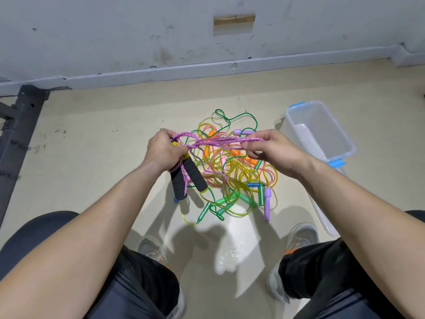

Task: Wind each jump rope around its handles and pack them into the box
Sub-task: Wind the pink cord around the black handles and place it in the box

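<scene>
I see the left hand (164,150) clamped around the tops of 2 black foam handles (187,177), which hang down from the fist. The pink braided rope (220,142) runs from that fist across to the right hand (274,151), whose fingers are pinched on several bunched strands, pulled roughly level. Below on the floor (96,125): tangled pile of ropes (232,176) in green, yellow, orange, purple. Clear box (319,132) sits right of the pile, open, looks unfilled
</scene>
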Demonstrator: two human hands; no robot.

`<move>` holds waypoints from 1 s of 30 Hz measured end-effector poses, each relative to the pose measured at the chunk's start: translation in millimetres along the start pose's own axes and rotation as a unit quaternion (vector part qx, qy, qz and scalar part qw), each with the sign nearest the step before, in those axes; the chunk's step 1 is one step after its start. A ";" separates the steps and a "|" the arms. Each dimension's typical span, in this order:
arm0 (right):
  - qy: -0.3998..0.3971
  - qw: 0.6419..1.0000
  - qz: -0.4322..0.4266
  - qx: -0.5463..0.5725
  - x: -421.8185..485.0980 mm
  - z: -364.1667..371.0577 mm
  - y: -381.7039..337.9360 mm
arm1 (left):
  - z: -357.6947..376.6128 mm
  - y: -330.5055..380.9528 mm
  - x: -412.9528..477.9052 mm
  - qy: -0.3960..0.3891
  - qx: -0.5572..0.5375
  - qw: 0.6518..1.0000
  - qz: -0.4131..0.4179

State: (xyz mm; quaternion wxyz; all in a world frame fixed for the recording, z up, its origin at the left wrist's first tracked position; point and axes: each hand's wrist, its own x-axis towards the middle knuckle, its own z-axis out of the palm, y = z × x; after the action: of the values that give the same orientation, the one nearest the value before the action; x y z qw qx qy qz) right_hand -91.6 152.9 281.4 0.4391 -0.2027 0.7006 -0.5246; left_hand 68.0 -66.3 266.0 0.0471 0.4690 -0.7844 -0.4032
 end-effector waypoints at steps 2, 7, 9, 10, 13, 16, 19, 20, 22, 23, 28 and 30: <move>-0.010 0.998 0.002 0.056 -0.6 -1.8 1.3 | 1.5 -1.2 -0.1 0.003 0.008 1.000 0.000; -0.024 0.995 -0.008 0.099 -8.9 9.0 3.4 | 6.3 -3.1 -0.4 0.006 0.023 1.000 -0.004; -0.034 0.987 0.001 0.159 -12.3 12.6 0.9 | 7.5 -3.4 0.6 0.007 0.021 1.000 -0.004; -0.033 0.983 0.007 0.179 -13.1 14.0 -0.3 | 7.9 -3.6 1.1 0.009 0.019 1.000 -0.004; 0.020 0.988 0.012 0.155 -10.9 12.6 0.1 | 7.5 -5.1 3.0 0.023 0.021 0.999 -0.006; 0.083 0.996 -0.005 0.018 -8.4 6.4 4.2 | 4.1 -6.6 4.9 0.044 0.034 0.998 -0.007; 0.080 0.994 -0.012 -0.068 -12.2 3.9 7.6 | 2.5 -7.8 5.9 0.059 0.038 0.997 -0.012; 0.060 0.996 -0.015 -0.057 -14.7 4.4 8.0 | 2.2 -8.1 6.3 0.063 0.039 0.997 -0.012; 0.020 0.999 -0.029 -0.002 -19.1 5.3 8.9 | 2.1 -9.0 6.9 0.069 0.044 0.997 -0.013; 0.009 0.999 -0.037 0.023 -20.2 5.4 8.7 | 2.0 -9.4 7.1 0.070 0.046 0.996 -0.015; -0.037 0.992 0.010 0.123 -27.6 3.3 4.9 | 3.4 -10.4 6.6 0.071 0.046 0.996 -0.014; -0.059 0.984 0.024 0.164 -31.2 1.3 6.9 | 3.1 -10.9 6.9 0.074 0.046 0.996 -0.017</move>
State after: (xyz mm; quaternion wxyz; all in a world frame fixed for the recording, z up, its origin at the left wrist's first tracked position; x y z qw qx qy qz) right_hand -72.7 177.9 287.6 0.5199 -0.1413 0.5824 -0.6088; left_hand 70.4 -72.3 254.4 0.0765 0.5124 -0.7882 -0.3321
